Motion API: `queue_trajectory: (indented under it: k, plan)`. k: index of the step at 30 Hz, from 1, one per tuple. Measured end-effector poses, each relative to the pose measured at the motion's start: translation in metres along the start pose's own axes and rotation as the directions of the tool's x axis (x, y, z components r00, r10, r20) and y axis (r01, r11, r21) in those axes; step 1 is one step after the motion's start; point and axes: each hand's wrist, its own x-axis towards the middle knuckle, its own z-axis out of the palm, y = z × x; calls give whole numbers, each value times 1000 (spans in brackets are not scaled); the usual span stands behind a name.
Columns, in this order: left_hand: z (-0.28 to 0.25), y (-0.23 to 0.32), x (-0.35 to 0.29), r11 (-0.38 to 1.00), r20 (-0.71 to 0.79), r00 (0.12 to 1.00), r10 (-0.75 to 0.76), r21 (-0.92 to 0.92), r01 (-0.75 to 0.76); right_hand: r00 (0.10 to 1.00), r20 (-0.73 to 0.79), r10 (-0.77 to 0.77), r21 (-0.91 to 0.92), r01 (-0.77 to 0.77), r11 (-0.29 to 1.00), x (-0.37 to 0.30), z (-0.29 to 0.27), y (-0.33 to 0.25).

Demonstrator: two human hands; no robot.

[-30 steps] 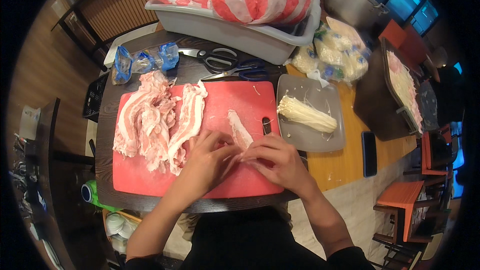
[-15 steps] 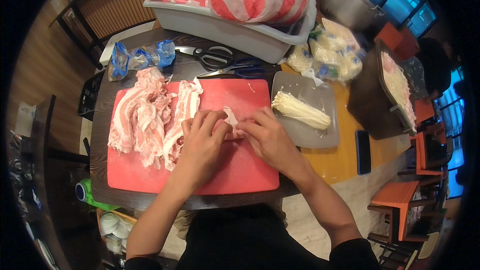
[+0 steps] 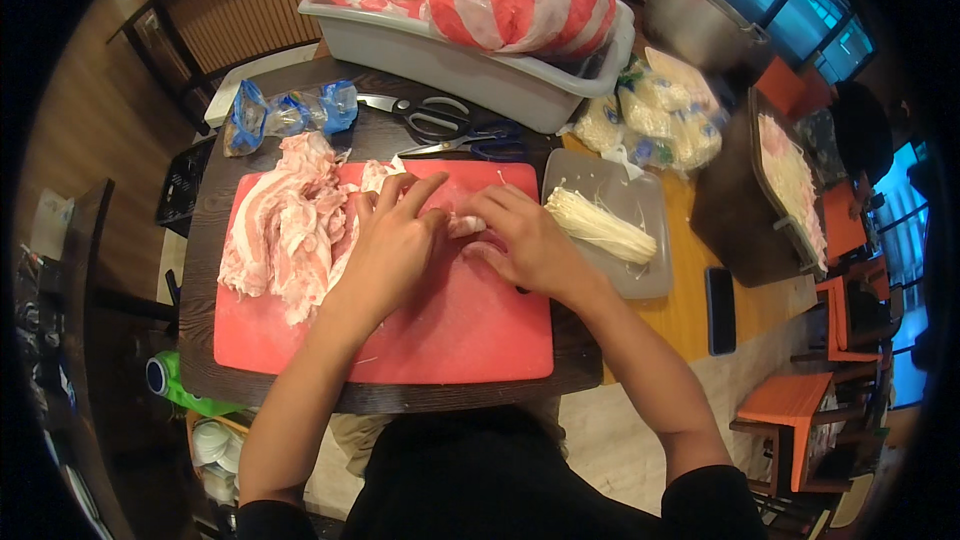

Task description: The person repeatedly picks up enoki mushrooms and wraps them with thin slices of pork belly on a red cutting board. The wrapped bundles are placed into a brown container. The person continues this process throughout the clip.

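A small rolled slice of raw meat [image 3: 466,227] lies between my hands over the red cutting board [image 3: 440,340]. My right hand [image 3: 530,245] curls over its right end, fingers bent and thumb below. At its left end, my left hand [image 3: 390,245] pinches with the thumb side, the other fingers stretching forward. Whatever is inside the roll is hidden. Left of my left hand sits a loose pile of thin, fat-streaked meat slices [image 3: 285,225]. To the right, a bundle of enoki mushrooms [image 3: 600,225] rests on a grey plastic tray [image 3: 640,285].
Behind the board lie black-handled scissors [image 3: 435,120], blue-handled scissors [image 3: 490,143] and a crumpled blue-and-clear wrapper [image 3: 290,112]. A grey tub [image 3: 450,65] holds bagged meat. Bagged mushrooms [image 3: 665,115], a dark food container [image 3: 740,190] and a phone [image 3: 720,310] are at the right.
My left hand has shifted slightly left and now covers more of the nearby meat slices. My right fingers have curled further over the small piece, which looks more tightly rolled.
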Motion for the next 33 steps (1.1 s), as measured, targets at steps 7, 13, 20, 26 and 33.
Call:
queue_trajectory:
  k: [7, 13, 20, 26, 33]
  plan:
    - [8, -17, 19, 992, 17, 999, 38, 121, -40, 976, -61, -208, -280, 184, 942, 17, 22, 36]
    - [-29, -37, 26, 971, -52, 993, -110, 206, 118, 997, 71, -14, -279, 33, 960, 48, 42, 31]
    - [-116, -25, -8, 998, -232, 972, 36, 51, -25, 989, -126, -75, -321, 31, 947, -5, -142, -3]
    - [-139, -12, -39, 992, -278, 957, -88, 59, 108, 829, -559, 2, -572, -388, 723, -83, -398, -42]
    - [-118, -17, -51, 974, -225, 964, -140, 142, 174, 710, -140, 690, -805, -487, 338, -45, -417, 85]
